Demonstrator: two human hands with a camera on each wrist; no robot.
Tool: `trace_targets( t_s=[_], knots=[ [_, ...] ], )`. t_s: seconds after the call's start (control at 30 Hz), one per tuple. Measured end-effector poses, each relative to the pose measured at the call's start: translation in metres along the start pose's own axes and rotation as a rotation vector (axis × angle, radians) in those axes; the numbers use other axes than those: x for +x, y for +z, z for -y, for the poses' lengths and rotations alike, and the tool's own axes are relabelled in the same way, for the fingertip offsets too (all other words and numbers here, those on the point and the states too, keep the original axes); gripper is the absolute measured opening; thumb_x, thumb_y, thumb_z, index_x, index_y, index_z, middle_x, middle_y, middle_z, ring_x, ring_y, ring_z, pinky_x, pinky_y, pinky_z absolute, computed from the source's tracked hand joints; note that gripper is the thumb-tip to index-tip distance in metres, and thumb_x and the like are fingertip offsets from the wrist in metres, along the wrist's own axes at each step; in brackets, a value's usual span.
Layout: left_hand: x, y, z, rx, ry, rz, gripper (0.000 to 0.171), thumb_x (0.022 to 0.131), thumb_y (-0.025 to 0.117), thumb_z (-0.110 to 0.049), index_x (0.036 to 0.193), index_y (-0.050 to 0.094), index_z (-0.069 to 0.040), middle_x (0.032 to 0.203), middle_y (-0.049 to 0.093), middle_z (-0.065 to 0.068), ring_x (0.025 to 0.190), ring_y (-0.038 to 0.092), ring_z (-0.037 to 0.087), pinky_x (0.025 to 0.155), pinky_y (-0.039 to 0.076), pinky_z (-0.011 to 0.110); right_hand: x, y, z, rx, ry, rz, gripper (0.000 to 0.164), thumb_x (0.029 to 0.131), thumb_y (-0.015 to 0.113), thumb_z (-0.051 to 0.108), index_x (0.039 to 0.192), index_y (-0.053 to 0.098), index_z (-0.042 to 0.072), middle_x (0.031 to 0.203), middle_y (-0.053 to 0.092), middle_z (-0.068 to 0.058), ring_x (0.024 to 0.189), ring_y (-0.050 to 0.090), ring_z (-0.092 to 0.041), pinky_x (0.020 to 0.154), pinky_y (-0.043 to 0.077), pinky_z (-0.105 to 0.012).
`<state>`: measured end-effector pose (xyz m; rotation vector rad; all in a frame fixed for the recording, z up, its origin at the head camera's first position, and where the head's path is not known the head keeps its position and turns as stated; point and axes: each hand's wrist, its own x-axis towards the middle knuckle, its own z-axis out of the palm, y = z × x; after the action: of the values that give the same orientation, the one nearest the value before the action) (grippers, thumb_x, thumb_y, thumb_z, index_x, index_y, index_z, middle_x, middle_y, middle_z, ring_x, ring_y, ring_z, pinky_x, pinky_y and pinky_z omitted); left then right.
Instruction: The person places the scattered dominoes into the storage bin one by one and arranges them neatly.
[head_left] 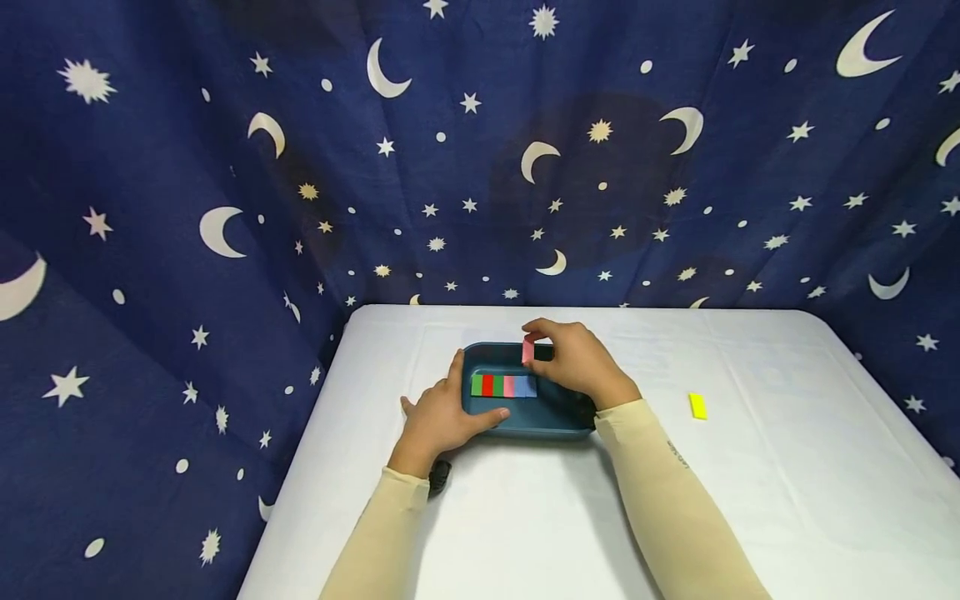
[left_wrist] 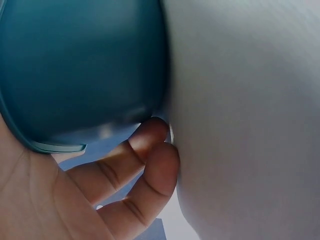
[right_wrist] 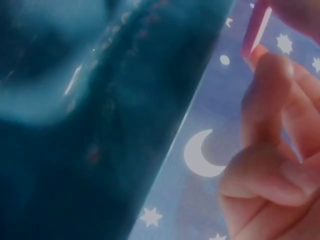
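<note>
A dark teal plastic tray (head_left: 555,417) lies on the white table. Inside it is a row of small flat domino-like blocks (head_left: 498,386) in green, red, pink and blue. My left hand (head_left: 438,417) holds the tray's left end, thumb over the near rim and index finger along the left side. Up close in the left wrist view, bent fingers (left_wrist: 135,170) lie against the tray's outer wall (left_wrist: 85,65). Above the far rim, my right hand (head_left: 577,358) pinches a pink block (head_left: 528,350) between thumb and fingertips, raised on edge.
A yellow block (head_left: 698,406) lies alone on the table (head_left: 780,467) to the right of the tray. Partly hidden by the left wrist is a black object (head_left: 439,477). A dark blue curtain (head_left: 465,167) with moons and stars hangs behind the table.
</note>
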<state>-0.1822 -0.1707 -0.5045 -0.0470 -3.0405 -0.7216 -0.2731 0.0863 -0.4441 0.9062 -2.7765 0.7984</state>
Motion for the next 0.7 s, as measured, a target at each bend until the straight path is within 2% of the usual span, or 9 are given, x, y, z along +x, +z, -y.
trace_targets(
  t_s=[0.17,0.3,0.43,0.57,0.7],
  knots=[
    [0.001,0.001,0.001,-0.004,0.008,-0.004,0.133,0.071,0.057,-0.099,0.172,0.007,-0.029,0.148,0.062,0.008,0.121,0.067,0.034,0.099,0.018,0.093,0.001,0.005,0.004,-0.022,0.025,0.137,0.053,0.082,0.091,0.022,0.131,0.072,0.013,0.114,0.077,0.0,0.107,0.071,-0.028,0.097,0.055,-0.049],
    [0.0,-0.001,0.002,0.002,0.003,0.002,0.135,0.069,0.053,-0.102,0.172,0.006,-0.029,0.146,0.063,0.007,0.12,0.067,0.032,0.1,0.019,0.092,0.001,0.007,0.005,-0.084,0.062,0.225,0.053,0.079,0.092,0.019,0.128,0.073,0.009,0.106,0.076,-0.001,0.095,0.069,-0.024,0.09,0.057,-0.048],
    [0.0,-0.003,0.001,0.004,0.002,0.0,0.136,0.068,0.053,-0.103,0.172,0.006,-0.029,0.143,0.065,0.007,0.119,0.067,0.032,0.1,0.02,0.092,0.0,0.006,0.005,-0.128,0.117,0.283,0.053,0.078,0.091,0.013,0.128,0.072,0.008,0.099,0.073,-0.002,0.084,0.063,-0.02,0.083,0.057,-0.045],
    [-0.001,-0.004,0.0,-0.003,0.002,-0.001,0.135,0.069,0.056,-0.101,0.172,0.007,-0.029,0.144,0.065,0.007,0.119,0.067,0.032,0.1,0.02,0.092,0.0,0.008,0.004,-0.156,0.139,0.331,0.052,0.079,0.089,0.01,0.128,0.072,0.008,0.093,0.072,-0.001,0.082,0.062,-0.019,0.081,0.056,-0.044],
    [-0.001,-0.004,0.0,0.003,0.002,-0.001,0.136,0.068,0.053,-0.103,0.172,0.007,-0.029,0.146,0.063,0.006,0.119,0.067,0.031,0.1,0.02,0.091,0.001,0.014,0.004,-0.176,0.135,0.337,0.05,0.079,0.087,0.009,0.126,0.072,0.007,0.088,0.07,0.002,0.081,0.062,-0.018,0.079,0.056,-0.043]
  ],
)
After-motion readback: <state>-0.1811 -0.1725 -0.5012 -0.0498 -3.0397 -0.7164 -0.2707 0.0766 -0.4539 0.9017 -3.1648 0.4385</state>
